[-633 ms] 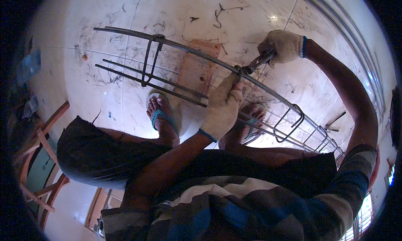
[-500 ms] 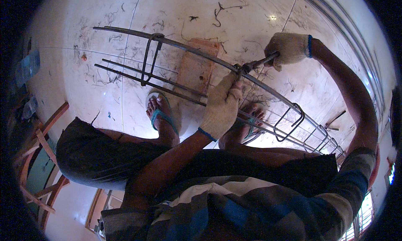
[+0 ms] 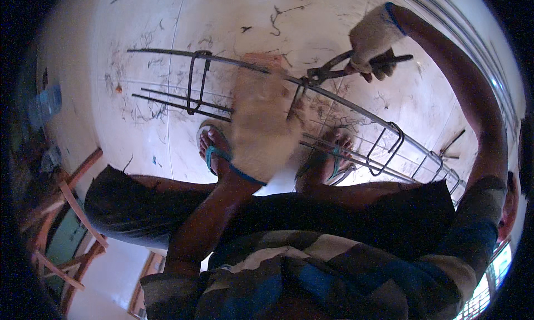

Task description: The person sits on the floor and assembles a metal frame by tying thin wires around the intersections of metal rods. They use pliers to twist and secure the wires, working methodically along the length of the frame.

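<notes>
A long cage of steel reinforcing bars (image 3: 356, 105) runs across in front of me, with square stirrups (image 3: 190, 89) around the bars. My right hand (image 3: 374, 41), in a cream knitted glove with a blue cuff, is closed around the handles of dark pincers (image 3: 318, 75). Their jaws are at the top bar, where a stirrup (image 3: 297, 97) meets it. My left hand (image 3: 266, 134), gloved alike, is over the cage just left of that stirrup. Motion smears its fingers, so their grip cannot be made out.
Beneath the cage lies an orange-brown block (image 3: 267, 58), partly hidden by my left hand. Bits of dark wire (image 3: 275, 22) litter the pale tiled floor. My sandalled feet (image 3: 214, 147) stand close to the bars. Long rods (image 3: 473, 39) lie at the far right; a wooden frame (image 3: 83, 214) stands left.
My left hand has moved left from the stirrup joint. The right hand has swung up, and the pincers' handles are spread wider, with their jaws still at the joint.
</notes>
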`<state>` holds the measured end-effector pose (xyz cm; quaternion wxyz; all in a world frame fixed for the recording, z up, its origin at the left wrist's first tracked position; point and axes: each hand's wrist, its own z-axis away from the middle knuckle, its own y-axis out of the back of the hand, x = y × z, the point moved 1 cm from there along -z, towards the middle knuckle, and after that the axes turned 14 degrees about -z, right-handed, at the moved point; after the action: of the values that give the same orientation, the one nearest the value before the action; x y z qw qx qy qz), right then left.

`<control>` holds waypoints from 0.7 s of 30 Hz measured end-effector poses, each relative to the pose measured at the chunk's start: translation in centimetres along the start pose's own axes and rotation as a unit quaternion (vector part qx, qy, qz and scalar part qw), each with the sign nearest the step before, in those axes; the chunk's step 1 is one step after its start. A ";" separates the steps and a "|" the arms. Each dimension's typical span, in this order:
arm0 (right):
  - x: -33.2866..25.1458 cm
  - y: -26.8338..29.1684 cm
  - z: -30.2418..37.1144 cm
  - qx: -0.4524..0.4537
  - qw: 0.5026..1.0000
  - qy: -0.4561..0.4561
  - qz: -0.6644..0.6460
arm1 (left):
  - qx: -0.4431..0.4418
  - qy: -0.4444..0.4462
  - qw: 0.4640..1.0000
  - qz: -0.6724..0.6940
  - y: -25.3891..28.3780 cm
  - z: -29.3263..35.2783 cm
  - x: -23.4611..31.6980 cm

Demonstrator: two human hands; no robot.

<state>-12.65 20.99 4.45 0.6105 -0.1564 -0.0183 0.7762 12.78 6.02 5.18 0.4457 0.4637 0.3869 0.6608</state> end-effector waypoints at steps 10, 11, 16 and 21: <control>-0.2 -0.3 2.4 0.010 0.999 -0.039 0.031 | -0.109 -0.129 0.978 0.121 -2.0 -11.7 5.5; -0.9 0.0 2.0 -0.006 0.999 -0.026 0.033 | -0.143 -0.119 0.977 0.106 -2.4 -12.2 5.1; 3.2 3.3 7.5 0.173 0.953 0.197 0.151 | -0.256 -0.115 0.931 0.235 -2.7 -14.2 5.1; 11.9 4.7 3.0 0.365 0.731 0.561 -0.132 | -0.299 -0.022 0.809 0.505 -4.5 -14.6 2.3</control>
<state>-20.30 31.67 3.60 0.6160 -0.3246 0.5922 0.4057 -0.59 8.09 -2.29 0.1739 0.4520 -0.1283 0.8654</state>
